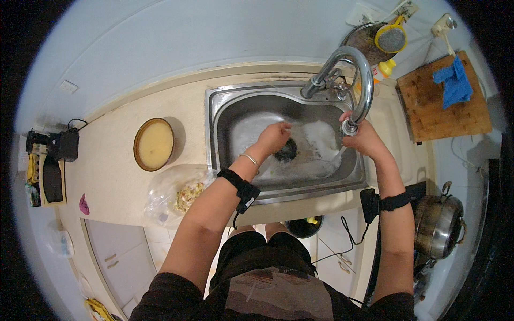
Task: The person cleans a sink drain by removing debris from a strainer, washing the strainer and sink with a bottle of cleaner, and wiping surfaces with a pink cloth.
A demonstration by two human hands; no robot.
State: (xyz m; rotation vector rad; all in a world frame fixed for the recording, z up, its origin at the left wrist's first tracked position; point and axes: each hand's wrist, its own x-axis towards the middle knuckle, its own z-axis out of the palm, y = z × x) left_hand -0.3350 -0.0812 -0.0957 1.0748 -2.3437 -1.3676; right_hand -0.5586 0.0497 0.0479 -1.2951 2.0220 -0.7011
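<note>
My right hand [364, 138] grips the spout end of the curved chrome faucet [363, 76], fingers around its nozzle. Water appears to stream from the nozzle into the stainless steel sink [257, 102]. Over the middle of the basin is my left hand [275, 138], its fingers curled; whether anything lies within them is hidden. Just beside and below those fingers, the dark round drain [286, 151] shows on the basin floor. White foam [321, 136] and shallow water spread over the right part of the basin.
Left of the sink stands a brown-rimmed bowl [153, 144] of cloudy yellowish liquid. A clear plastic bag [160, 200] with food scraps lies beside my left forearm. A wooden cutting board [425, 100] with a blue cloth [455, 84] leans at right, above a steel pot [441, 228].
</note>
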